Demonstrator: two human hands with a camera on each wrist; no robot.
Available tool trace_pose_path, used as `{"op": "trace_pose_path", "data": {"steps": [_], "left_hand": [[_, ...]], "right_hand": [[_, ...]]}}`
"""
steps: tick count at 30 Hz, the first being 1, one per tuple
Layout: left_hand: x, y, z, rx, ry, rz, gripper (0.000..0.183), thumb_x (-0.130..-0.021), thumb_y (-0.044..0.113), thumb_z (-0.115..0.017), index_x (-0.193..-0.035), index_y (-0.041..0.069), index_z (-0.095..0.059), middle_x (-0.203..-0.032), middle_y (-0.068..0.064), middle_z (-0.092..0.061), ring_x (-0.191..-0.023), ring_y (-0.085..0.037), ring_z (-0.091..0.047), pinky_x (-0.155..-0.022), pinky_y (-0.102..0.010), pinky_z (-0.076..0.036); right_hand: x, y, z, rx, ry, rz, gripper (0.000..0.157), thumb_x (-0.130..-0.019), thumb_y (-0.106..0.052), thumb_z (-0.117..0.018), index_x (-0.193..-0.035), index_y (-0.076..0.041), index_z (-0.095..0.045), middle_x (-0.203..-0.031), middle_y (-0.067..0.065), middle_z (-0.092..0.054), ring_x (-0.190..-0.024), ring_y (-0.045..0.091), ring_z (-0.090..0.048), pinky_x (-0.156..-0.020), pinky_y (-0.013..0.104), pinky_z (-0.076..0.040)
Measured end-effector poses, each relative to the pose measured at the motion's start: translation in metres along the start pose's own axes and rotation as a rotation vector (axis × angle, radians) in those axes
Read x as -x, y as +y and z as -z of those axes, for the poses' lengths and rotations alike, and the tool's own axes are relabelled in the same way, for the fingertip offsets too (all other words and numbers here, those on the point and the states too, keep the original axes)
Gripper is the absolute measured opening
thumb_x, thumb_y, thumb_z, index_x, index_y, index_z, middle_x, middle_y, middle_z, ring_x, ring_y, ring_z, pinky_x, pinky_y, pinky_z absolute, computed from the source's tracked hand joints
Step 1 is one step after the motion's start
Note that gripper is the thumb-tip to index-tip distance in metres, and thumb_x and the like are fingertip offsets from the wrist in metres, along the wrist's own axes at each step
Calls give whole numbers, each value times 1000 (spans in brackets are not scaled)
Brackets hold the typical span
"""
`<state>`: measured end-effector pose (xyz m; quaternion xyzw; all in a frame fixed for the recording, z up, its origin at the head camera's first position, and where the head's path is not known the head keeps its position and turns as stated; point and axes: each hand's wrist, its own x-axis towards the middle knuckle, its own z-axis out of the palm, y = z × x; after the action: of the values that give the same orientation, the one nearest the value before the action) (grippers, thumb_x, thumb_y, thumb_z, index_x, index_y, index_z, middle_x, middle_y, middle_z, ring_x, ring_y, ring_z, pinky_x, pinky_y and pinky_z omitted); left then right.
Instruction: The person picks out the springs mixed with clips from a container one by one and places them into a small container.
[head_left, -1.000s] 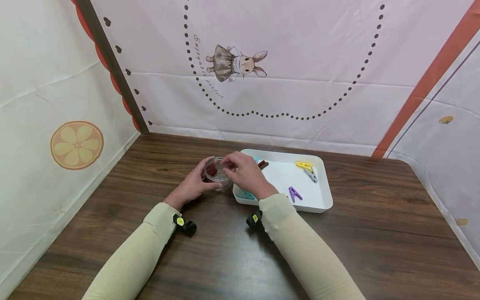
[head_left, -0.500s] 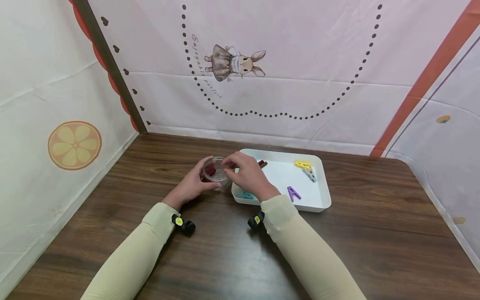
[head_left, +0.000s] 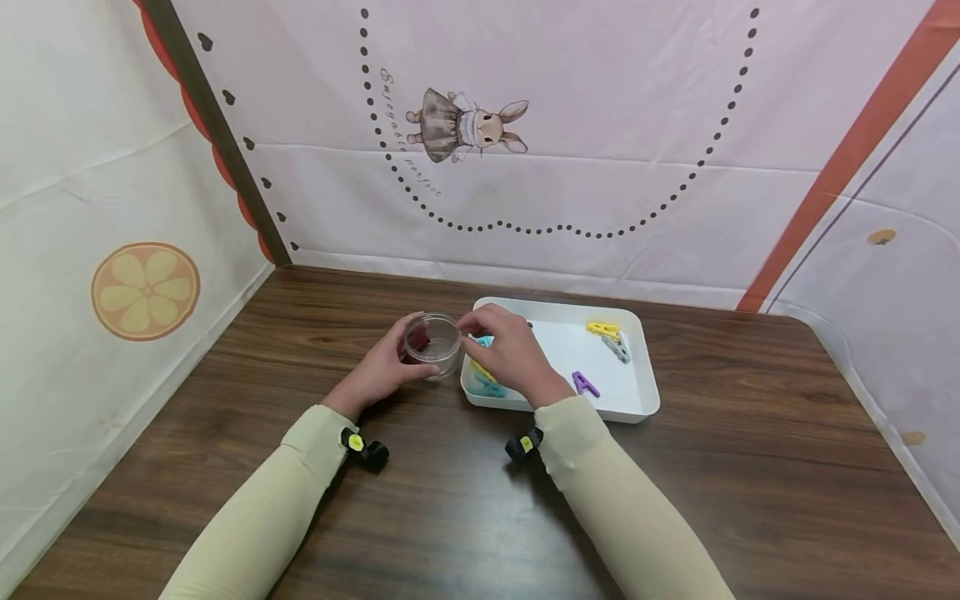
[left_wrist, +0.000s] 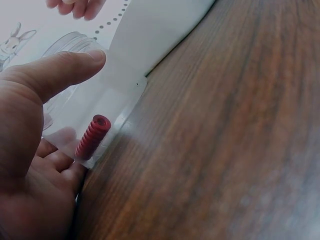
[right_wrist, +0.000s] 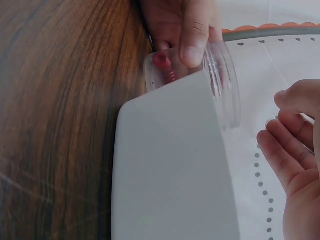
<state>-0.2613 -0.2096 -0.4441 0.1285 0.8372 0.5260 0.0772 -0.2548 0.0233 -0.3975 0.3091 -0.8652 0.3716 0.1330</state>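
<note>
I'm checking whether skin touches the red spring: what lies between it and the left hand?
The clear wall of the jar: the left hand grips the jar from outside, and the red spring lies within. The left wrist view shows this.

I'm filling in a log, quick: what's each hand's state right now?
Left hand: closed, holding the clear jar.
Right hand: open, holding nothing, above the white tray.

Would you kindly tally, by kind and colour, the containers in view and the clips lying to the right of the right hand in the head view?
Clear round plastic jar: 1
White rectangular tray: 1
Small yellow plastic clip: 1
Small grey plastic clip: 1
Small purple plastic clip: 1
Total: 5
</note>
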Motion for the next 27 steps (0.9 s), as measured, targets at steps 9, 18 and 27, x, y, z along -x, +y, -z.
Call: {"op": "trace_pose_path", "data": {"steps": [9, 18, 27], "left_hand": [[-4, -10, 1, 15, -1, -10, 95, -80, 19, -81, -153, 21, -19, -156, -13, -33, -143, -27, -35, -116, -47, -29], [-5, -12, -1, -6, 15, -21, 94, -78, 27, -82, -151, 24, -23, -154, -9, -37, -141, -25, -39, -115, -47, -31], [-4, -12, 0, -25, 19, -22, 94, -78, 28, -82, -151, 25, -23, -154, -9, -36, -141, -26, -38, -116, -48, -30]], "right_hand": [[8, 2, 11, -1, 48, -10, 15, -91, -17, -68, -104, -13, -71, -104, -2, -67, -92, 14, -67, -85, 30, -56], [15, 4, 22, -26, 95, -14, 15, -88, -15, -70, -103, -12, -70, -99, 5, -69, -89, 18, -69, -79, 39, -58], [18, 10, 29, -47, 127, -10, 16, -88, -14, -71, -104, -12, -70, -99, 3, -68, -89, 19, -68, -78, 37, -58]]}}
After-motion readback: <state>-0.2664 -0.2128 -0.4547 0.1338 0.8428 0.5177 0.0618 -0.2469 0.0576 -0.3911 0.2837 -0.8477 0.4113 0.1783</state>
